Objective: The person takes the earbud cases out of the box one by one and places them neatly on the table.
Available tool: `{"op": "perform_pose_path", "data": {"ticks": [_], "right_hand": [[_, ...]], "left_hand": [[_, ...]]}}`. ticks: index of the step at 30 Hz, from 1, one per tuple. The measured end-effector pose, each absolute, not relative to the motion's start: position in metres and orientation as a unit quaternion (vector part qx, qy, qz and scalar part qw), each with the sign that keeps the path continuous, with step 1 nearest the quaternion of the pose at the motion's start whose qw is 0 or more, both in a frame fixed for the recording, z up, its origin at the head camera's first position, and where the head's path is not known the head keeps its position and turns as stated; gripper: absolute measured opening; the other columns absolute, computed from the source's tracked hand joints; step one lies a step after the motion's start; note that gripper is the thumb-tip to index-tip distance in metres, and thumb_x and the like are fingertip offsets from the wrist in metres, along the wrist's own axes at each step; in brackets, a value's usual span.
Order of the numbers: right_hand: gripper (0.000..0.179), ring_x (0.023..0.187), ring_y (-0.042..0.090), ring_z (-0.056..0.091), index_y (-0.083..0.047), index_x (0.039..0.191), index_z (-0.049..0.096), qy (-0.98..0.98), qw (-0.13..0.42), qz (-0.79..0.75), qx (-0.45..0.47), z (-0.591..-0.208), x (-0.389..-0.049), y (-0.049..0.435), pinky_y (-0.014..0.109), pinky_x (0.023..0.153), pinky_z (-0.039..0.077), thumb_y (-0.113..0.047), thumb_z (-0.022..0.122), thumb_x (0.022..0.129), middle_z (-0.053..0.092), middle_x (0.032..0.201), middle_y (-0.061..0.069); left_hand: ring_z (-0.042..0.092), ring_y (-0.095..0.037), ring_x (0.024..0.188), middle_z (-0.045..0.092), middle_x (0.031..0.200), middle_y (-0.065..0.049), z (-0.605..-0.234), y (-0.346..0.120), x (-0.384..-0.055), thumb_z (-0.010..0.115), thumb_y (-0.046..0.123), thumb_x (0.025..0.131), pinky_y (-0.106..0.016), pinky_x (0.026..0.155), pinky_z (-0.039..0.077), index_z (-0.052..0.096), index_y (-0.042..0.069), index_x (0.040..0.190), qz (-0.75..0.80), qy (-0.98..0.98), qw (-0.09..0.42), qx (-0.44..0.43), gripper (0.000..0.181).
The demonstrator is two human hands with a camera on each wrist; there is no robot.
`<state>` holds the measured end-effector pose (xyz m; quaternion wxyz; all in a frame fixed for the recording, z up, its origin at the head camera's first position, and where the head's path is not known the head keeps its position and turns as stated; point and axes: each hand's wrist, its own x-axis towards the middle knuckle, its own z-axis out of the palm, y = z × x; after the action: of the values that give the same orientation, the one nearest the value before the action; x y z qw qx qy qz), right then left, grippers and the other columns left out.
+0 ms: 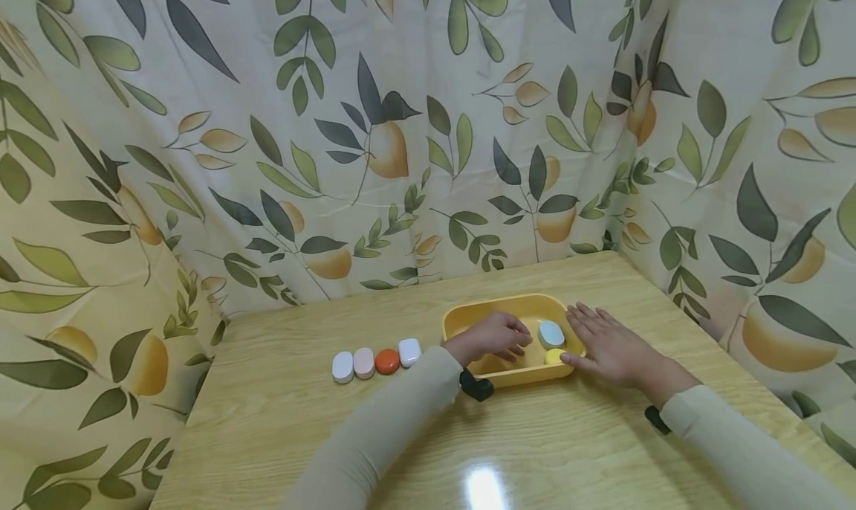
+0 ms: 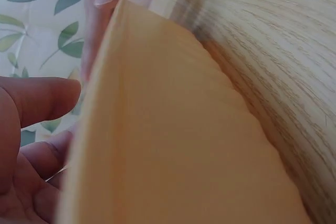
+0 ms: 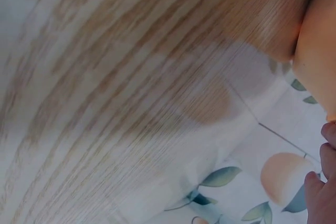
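Note:
A yellow-orange tray (image 1: 528, 377) stands on the table. Inside it, toward the right, lie a pale blue rounded piece (image 1: 551, 334) and a yellow rounded piece (image 1: 554, 356). My left hand (image 1: 496, 334) reaches over the front rim into the tray, left of these pieces. In the left wrist view its thumb (image 2: 50, 98) and fingers stand apart, with no object visible between them. My right hand (image 1: 611, 346) is against the tray's right rim, fingers straight and thumb near the yellow piece. In the right wrist view only part of that hand (image 3: 323, 177) shows, beside the tray.
Left of the tray, a row of small rounded pieces lies on the wooden table (image 1: 267, 421): a white one (image 1: 343, 367), a pale pink one (image 1: 364, 363), an orange-red one (image 1: 386, 361) and another white one (image 1: 410, 352). A leaf-and-fruit patterned curtain (image 1: 374, 160) surrounds the table.

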<state>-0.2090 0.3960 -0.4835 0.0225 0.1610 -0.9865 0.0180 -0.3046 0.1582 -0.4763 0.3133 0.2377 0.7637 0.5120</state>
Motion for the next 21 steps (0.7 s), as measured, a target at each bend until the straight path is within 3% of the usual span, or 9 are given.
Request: {"op": "perform_pose_path", "data": {"ticks": [21], "right_hand": [[0.087,0.142,0.042,0.017,0.011,0.146,0.029,-0.985,0.029,0.028,0.166,-0.483,-0.21,0.395,0.058,0.113,0.016,-0.059,0.044,0.097,0.025,0.154,0.025]], "left_hand": [[0.066,-0.017,0.066,0.069,0.081,-0.009,-0.484,0.186,-0.3,0.068,0.015,0.092,-0.028,0.057,0.056,0.069,0.007,0.088,0.44,0.809,0.312,0.234,0.009]]}}
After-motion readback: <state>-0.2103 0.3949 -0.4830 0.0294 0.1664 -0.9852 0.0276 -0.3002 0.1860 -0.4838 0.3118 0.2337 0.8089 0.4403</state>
